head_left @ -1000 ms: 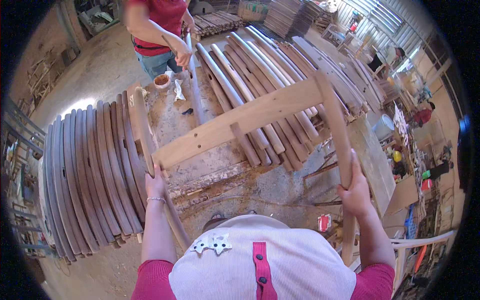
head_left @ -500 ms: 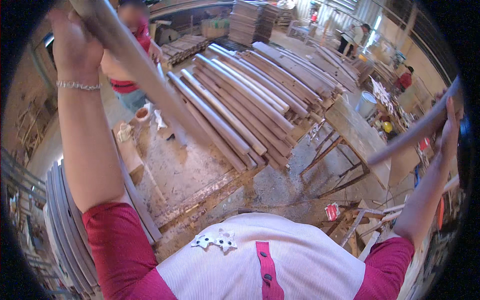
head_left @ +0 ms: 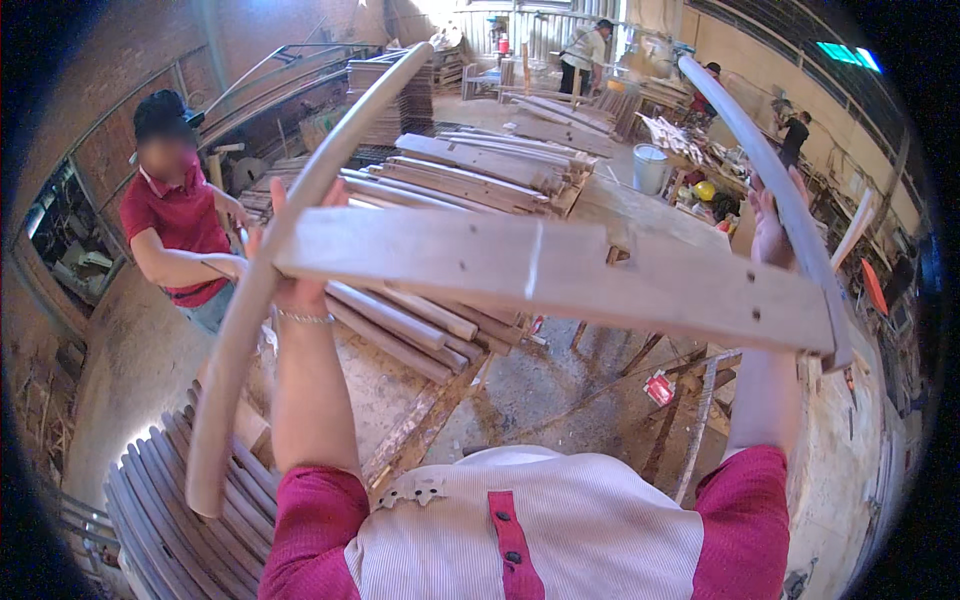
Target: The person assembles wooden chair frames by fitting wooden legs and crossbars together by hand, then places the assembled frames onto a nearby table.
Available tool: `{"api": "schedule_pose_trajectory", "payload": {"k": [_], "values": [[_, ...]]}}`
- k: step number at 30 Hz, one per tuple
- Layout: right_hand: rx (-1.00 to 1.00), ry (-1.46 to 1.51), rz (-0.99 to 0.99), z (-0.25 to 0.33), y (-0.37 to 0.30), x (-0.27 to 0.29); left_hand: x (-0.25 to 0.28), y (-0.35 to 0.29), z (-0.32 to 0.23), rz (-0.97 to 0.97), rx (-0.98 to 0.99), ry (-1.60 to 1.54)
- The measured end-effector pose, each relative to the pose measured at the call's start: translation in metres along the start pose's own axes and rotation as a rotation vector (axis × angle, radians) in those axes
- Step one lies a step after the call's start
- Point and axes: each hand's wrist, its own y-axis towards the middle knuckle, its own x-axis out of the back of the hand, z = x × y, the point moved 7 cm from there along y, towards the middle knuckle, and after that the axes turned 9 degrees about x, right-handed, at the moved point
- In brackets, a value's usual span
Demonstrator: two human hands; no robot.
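Note:
Raised in front of me is a wooden furniture frame: a flat crosspiece with small holes and a notch joins two curved legs. My left hand is closed around the joint at the left curved leg, its palm partly hidden behind the wood. My right hand grips the right curved leg from behind, with the fingers pointing up along it. Below the frame, brown wooden bars lie stacked on a worktable.
A co-worker in a red shirt stands at the left, hands near the frame's left leg. Curved wooden pieces are stacked at lower left. A white bucket and a yellow helmet are at the right. Other people work farther back.
The frame's two legs have swung from the far sides toward the middle, and the crosspiece now shows between my hands. My view has turned, bringing the co-worker fully into sight.

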Motion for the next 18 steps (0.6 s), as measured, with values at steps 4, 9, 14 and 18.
{"api": "schedule_pose_trajectory", "payload": {"k": [4, 9, 14, 18], "values": [[-0.071, -0.064, -0.006, 0.037, -0.029, 0.018, 0.001, -0.009, 0.021, -0.041, -0.071, 0.192], [-0.11, -0.265, -0.101, 0.064, -0.053, 0.052, -0.011, -0.003, 0.036, -0.111, -0.052, 0.278], [-0.098, -0.302, -0.143, 0.072, -0.069, 0.067, -0.017, 0.009, 0.047, -0.112, -0.009, 0.254], [-0.136, -0.274, -0.216, 0.074, -0.077, 0.081, -0.013, 0.017, 0.064, -0.109, 0.032, 0.252]]}}
